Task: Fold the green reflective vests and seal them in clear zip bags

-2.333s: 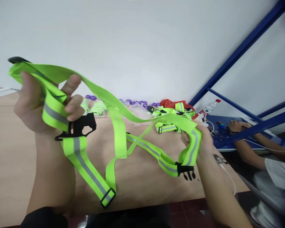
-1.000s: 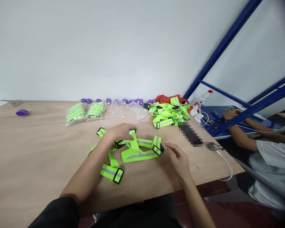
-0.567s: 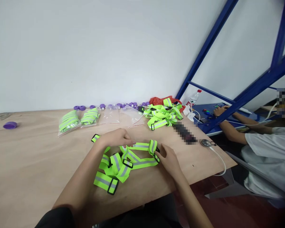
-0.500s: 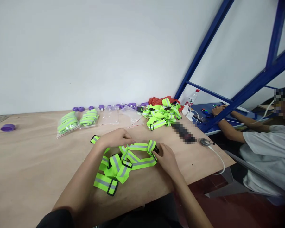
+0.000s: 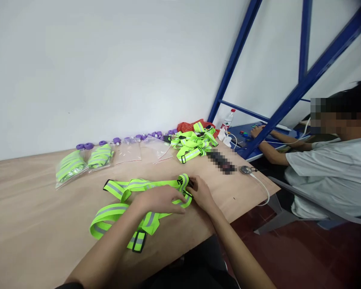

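Note:
A neon-yellow reflective strap harness (image 5: 138, 184) with grey stripes lies spread and partly looped on the table in front of me. My right hand (image 5: 201, 194) is closed at its right end, fingers on the strap beside a black buckle (image 5: 190, 183). Over the middle of the webbing hovers my left hand (image 5: 164, 199), its thumb and fingers apart; it hides part of the straps below. A black slider (image 5: 138, 241) shows on the near strap end, and a wide loop (image 5: 99, 224) curls out left of my forearm.
Two clear bags of folded yellow straps (image 5: 70, 166) lie at the back left, beside empty clear bags (image 5: 128, 153). Purple rolls (image 5: 88, 146) line the wall. A heap of straps (image 5: 192, 144) sits at the back right, near a round device (image 5: 246, 170) on a cable. Another person (image 5: 333, 164) sits at right.
My left hand has moved right and down across the straps, opening its fingers. The harness's left part is now spread in wider loops. My right hand stays at the buckle end. The view has turned right.

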`<state>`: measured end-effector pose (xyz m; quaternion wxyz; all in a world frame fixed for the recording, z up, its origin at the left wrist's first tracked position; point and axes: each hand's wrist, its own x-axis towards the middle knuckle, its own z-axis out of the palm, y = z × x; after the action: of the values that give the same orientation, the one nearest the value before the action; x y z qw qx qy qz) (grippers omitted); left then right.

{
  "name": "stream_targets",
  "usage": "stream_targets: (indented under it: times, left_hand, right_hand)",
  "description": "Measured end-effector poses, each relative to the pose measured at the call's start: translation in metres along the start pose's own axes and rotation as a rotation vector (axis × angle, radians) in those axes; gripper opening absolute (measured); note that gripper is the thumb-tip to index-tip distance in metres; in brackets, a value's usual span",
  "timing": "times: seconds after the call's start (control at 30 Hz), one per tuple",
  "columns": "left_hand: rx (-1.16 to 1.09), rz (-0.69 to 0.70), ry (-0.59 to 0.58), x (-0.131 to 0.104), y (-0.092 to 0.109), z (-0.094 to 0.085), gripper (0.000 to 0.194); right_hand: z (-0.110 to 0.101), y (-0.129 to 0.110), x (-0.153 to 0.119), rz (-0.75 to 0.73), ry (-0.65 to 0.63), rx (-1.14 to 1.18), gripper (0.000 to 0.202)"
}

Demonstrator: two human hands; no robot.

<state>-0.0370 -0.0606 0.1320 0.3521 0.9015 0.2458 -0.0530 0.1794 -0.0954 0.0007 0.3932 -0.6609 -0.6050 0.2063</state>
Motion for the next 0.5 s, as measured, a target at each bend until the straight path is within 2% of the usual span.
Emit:
stream_targets:
  times: [0.1, 0.2, 0.27, 0.37, 0.5]
  left_hand:
    - [0.011, 0.043, -0.119, 0.005, 0.006, 0.014, 0.043]
    - [0.054, 0.028, -0.126, 0.005, 0.013, 0.021, 0.045]
    - [0.082, -0.006, -0.110, 0.004, 0.016, 0.023, 0.048]
    - [0.131, -0.118, -0.032, 0.006, 0.018, 0.024, 0.050]
    - [0.164, -0.305, 0.154, 0.011, 0.018, 0.025, 0.053]
  right_hand:
    - [-0.004, 0.004, -0.001, 0.016, 0.063, 0.168, 0.036]
    - [-0.018, 0.001, 0.005, 0.021, 0.197, 0.321, 0.032]
    - [-0.033, -0.011, 0.012, -0.017, 0.248, 0.342, 0.032]
    - [-0.064, -0.045, 0.025, -0.152, 0.292, 0.272, 0.032]
    - [-0.105, -0.111, 0.038, -0.470, 0.386, 0.002, 0.025]
